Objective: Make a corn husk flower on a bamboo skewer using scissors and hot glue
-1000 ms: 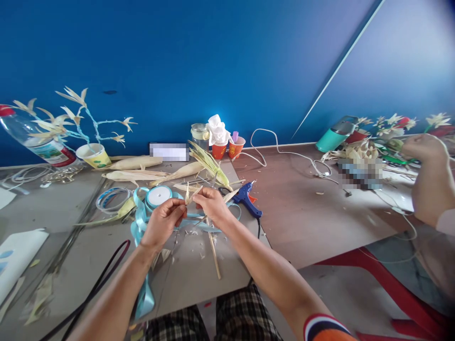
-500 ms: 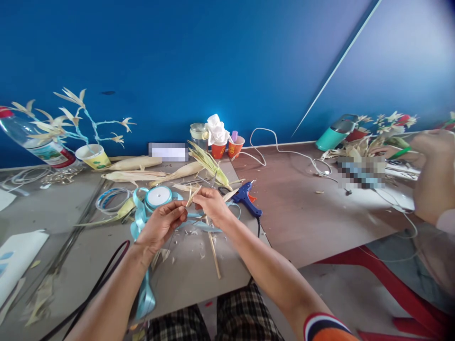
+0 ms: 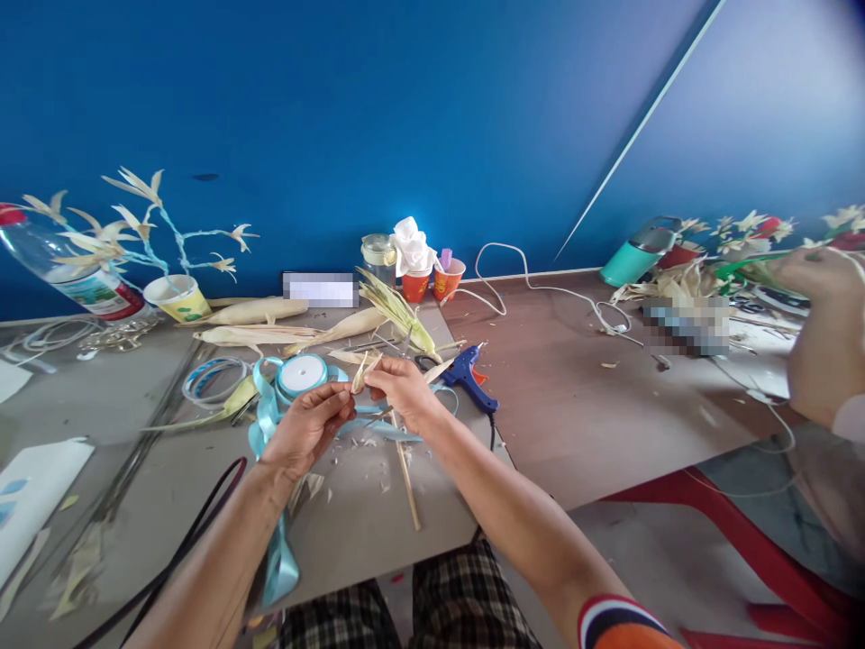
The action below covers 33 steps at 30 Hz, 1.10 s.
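Between my two hands is a small corn husk flower point(image 3: 360, 375), with pale pointed petals standing up. My left hand point(image 3: 317, 417) pinches its base between thumb and fingers. The fingers of my right hand point(image 3: 398, 389) are closed on the petals from the other side. Just behind the left hand lies a spool of light blue ribbon point(image 3: 302, 373), its loose ribbon point(image 3: 280, 563) trailing over the table's front edge. A blue glue gun point(image 3: 471, 379) rests to the right of my right hand. Below the hands a thin wooden stick point(image 3: 407, 482) lies among scraps.
Corn husks point(image 3: 257, 335) and a green husk bundle point(image 3: 402, 315) lie behind the hands. At the left stand a paper cup point(image 3: 177, 299) with husk flower branches and a tilted bottle point(image 3: 74, 275). Red cups point(image 3: 448, 281) stand by the wall. Another person's arm point(image 3: 821, 333) is at far right.
The husk petals between my fingers have spread and turned a little; my hands stay almost in place. At the right, the other person's far hand and green strip have shifted.
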Available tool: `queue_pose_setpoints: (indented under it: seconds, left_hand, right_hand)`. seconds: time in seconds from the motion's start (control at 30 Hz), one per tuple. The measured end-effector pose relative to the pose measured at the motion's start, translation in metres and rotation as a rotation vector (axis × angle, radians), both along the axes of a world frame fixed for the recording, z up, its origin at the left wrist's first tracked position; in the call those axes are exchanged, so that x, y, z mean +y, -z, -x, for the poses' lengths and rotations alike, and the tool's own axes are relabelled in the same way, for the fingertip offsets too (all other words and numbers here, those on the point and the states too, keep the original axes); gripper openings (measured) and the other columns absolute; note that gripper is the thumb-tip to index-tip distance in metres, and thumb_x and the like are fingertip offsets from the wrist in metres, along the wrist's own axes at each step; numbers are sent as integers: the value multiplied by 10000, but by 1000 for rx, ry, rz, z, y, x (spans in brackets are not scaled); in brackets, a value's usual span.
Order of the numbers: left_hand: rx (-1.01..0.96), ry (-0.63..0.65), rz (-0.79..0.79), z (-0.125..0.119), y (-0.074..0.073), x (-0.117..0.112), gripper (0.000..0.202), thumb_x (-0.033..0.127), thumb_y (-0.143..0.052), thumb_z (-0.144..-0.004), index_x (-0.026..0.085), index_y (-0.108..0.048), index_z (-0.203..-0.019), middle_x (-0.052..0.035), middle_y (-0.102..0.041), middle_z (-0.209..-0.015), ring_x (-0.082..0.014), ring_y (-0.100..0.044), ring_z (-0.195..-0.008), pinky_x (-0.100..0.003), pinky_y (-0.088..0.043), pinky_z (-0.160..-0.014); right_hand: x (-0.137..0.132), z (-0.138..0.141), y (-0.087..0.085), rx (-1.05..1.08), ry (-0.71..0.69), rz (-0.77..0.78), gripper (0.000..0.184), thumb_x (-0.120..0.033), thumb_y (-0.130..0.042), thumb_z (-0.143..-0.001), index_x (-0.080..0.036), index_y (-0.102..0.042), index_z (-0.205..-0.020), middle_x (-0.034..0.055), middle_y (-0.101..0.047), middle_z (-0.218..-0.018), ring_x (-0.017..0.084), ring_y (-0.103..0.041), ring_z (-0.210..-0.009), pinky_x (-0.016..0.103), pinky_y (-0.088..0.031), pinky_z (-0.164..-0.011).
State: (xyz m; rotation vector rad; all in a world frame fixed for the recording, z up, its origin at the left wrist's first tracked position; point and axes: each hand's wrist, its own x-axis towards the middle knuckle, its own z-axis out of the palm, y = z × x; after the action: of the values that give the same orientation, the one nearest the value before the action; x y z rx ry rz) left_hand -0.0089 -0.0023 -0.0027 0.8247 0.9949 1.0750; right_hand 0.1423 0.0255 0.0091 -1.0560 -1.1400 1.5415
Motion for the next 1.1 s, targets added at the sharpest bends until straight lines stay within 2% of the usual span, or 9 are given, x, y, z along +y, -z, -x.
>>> queue_pose_setpoints:
  seconds: [0.3,0.53,0.7,0.83,0.97,1.0,1.1]
  left_hand:
    - [-57,68,37,0,-4,0,178,297,-753,-682,151,-653,-655,67,-489,-505,-20,-359,-414,-220,-464,-663]
    - [-61,21,53,1,0,2,177,278,-782,-633,150,-679,-698,60,-507,-496,-28,-374,-423,-220,-464,-650]
    - [-56,-74,21,4,0,6,210,268,-802,-588,137,-684,-702,40,-514,-490,-63,-463,-498,-206,-445,-605]
    - [-79,-151,-1,10,4,11,227,253,-815,-558,137,-676,-695,31,-532,-511,-65,-470,-505,-198,-429,-570]
    - [-113,-185,-12,17,14,16,228,249,-809,-573,150,-678,-732,38,-542,-556,-40,-440,-495,-180,-424,-576]
    - [-118,-197,-19,18,16,17,212,250,-802,-586,153,-676,-726,52,-514,-529,-26,-392,-461,-180,-425,-579]
    - [-131,-210,-41,19,18,18,206,247,-789,-604,151,-690,-756,73,-467,-489,-13,-318,-425,-183,-430,-587]
  right_hand:
    - [-2,-1,-5,14,-7,13,124,-252,-576,-624,-157,-610,-552,-19,-593,-568,81,-435,-534,213,-358,-545]
    - [0,-1,0,28,-23,-7,141,-279,-595,-650,-155,-615,-587,-26,-572,-573,85,-451,-554,221,-368,-568]
    - [5,-2,1,25,108,16,185,-327,-631,-656,-157,-626,-728,-45,-545,-571,82,-486,-533,226,-382,-575]
    - [8,-6,-7,76,199,-49,245,-347,-643,-658,-165,-602,-816,-30,-579,-711,70,-521,-548,222,-406,-580]
    - [6,-26,-27,46,199,-146,254,-374,-637,-679,-169,-574,-815,-19,-579,-734,72,-520,-561,216,-400,-564]
    - [4,-37,-33,4,193,-175,258,-380,-627,-692,-172,-576,-836,-18,-584,-732,77,-523,-569,220,-405,-572]
    - [-6,-79,-41,-290,186,-275,252,-394,-573,-746,-176,-592,-870,-5,-606,-748,103,-544,-618,244,-427,-619]
